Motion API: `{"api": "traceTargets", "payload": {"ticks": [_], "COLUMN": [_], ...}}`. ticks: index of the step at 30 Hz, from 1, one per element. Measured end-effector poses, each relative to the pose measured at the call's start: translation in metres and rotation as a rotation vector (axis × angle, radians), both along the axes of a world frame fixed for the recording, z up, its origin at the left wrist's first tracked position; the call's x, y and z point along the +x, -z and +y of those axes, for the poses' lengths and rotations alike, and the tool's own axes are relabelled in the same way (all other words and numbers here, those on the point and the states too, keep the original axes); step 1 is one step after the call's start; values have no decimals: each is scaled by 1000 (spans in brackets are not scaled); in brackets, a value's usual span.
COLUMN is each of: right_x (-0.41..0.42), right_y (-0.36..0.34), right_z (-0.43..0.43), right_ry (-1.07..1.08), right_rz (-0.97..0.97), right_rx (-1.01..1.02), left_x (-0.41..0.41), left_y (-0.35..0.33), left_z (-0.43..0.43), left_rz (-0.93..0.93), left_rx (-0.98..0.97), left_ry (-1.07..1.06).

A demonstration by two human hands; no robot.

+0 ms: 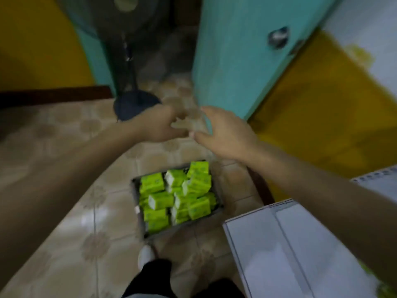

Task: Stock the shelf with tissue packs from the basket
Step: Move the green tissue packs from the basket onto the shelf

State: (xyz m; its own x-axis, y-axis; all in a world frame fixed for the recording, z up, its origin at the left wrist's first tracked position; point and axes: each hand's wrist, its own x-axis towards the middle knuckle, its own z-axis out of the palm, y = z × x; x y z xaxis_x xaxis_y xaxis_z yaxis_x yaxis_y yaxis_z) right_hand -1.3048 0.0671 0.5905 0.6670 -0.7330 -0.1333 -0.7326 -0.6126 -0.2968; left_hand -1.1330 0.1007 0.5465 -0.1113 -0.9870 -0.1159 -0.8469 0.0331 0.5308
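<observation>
Reaching: both arms stretch forward over the floor, and the two hands almost meet above and beyond the basket.
Left hand (pixel 160 124): raised at mid-frame with its fingers pointing toward the other hand; the fingertips are smeared by blur, so I cannot tell whether it is open or closed.
Right hand (pixel 227 134): level with the left, thumb and fingers spread apart and relaxed, with nothing in its grip.
Gap between hands: small, the tips near each other; contact cannot be made out.
Basket (pixel 135 196): dark and rectangular, on the floor below the hands and just ahead of the person's feet.
Tissue packs (pixel 161 200): bright green with white ends, piled loosely in the basket and filling it to the rim, lying at mixed angles.
Shelf (pixel 257 244): a white unit at the lower right, under the right forearm and just beside the basket.
Floor (pixel 64 211): glossy beige tiles with a round flower pattern.
Shoe (pixel 146 255): white, below the basket, with a dark trouser leg (pixel 150 278) above it.
Fan base (pixel 133 104): dark and round, behind the left hand.
Door (pixel 236 61): teal, standing past the hands, with a metal knob (pixel 278 37).
Wall (pixel 322 115): yellow, right of the door.
</observation>
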Motion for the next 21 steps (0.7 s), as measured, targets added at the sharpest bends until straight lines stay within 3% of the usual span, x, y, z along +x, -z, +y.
{"api": "traceTargets", "payload": {"ticks": [6,12,16,19,21], "right_x": [-23,-93,-115,-117,-116], "right_y": [201,343,448,525,569], "right_z": [-12,-31,-48,-58,-66], "right_ry": [126,319,442,548,661], "right_rz": [299,498,486,340,209], "right_rx": [407,717,849,916,905], "left_x": [32,-13,-73,-122,-145], "left_y": [173,320,429,505,544], "left_z": [53,84,73,48,27], "left_rz": [184,475,585,729,923], "left_rx": [527,786,835,875,931], "left_ry": [-162,-356,-513,-673,-873]}}
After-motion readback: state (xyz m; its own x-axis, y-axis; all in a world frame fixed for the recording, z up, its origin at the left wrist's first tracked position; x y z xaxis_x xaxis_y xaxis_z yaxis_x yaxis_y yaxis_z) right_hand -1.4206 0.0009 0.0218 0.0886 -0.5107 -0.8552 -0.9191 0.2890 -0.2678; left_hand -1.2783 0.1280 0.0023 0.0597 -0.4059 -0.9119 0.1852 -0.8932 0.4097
